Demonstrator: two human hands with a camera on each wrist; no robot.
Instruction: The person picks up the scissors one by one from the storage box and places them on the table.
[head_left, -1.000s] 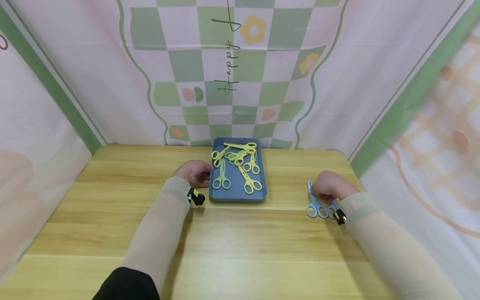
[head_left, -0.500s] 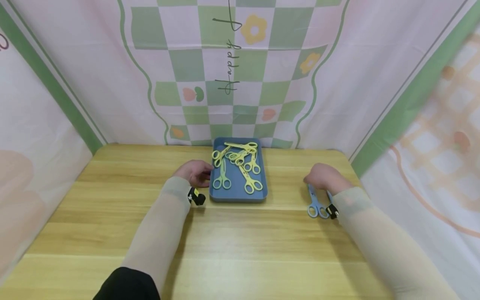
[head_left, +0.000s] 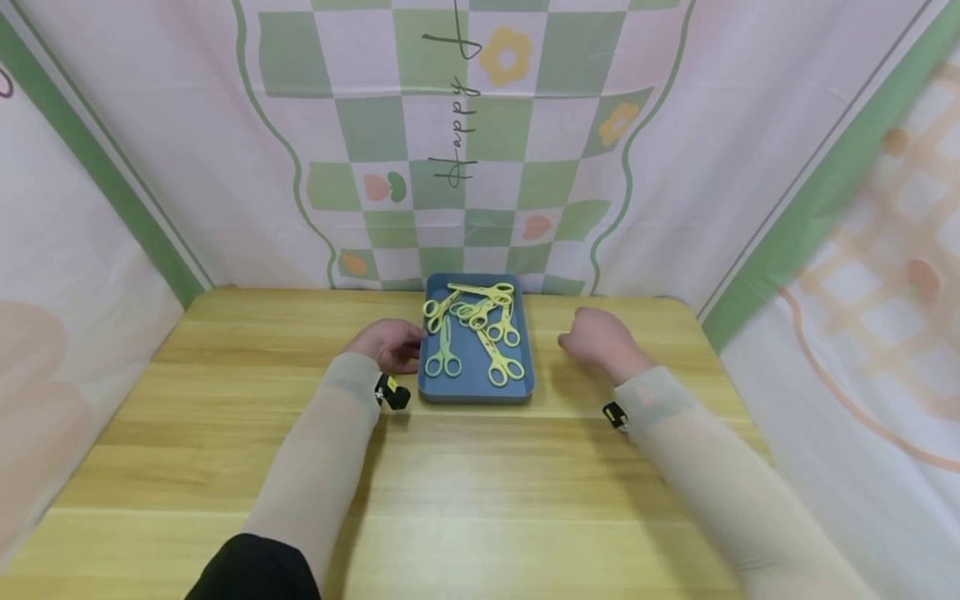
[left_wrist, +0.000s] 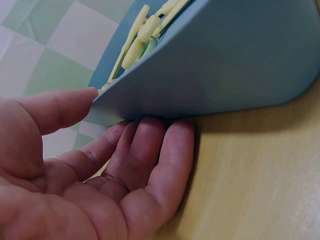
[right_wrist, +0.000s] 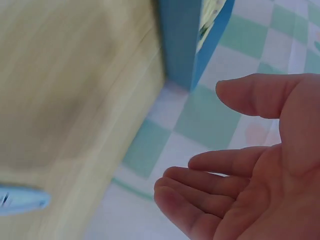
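Note:
A blue tray [head_left: 476,392] sits at the back of the wooden table. Several yellow scissors [head_left: 504,369] and a green pair of scissors [head_left: 444,360] lie in it. My left hand [head_left: 387,345] holds the tray's left side; in the left wrist view its thumb [left_wrist: 65,106] is at the rim and its fingers [left_wrist: 175,155] curl at the lower edge. My right hand [head_left: 600,337] hovers right of the tray, holding nothing, thumb and fingers apart in the right wrist view. A light-blue tip [right_wrist: 22,200] of the blue scissors shows there; the forearm hides them in the head view.
A checked cloth [head_left: 465,167] printed with flowers and hearts hangs right behind the table [head_left: 450,508]. More cloth hangs at both sides. A small black camera sits on each wrist.
My right hand has come away from the blue scissors on the right and moved left and back, closer to the tray. The left hand and tray have stayed put.

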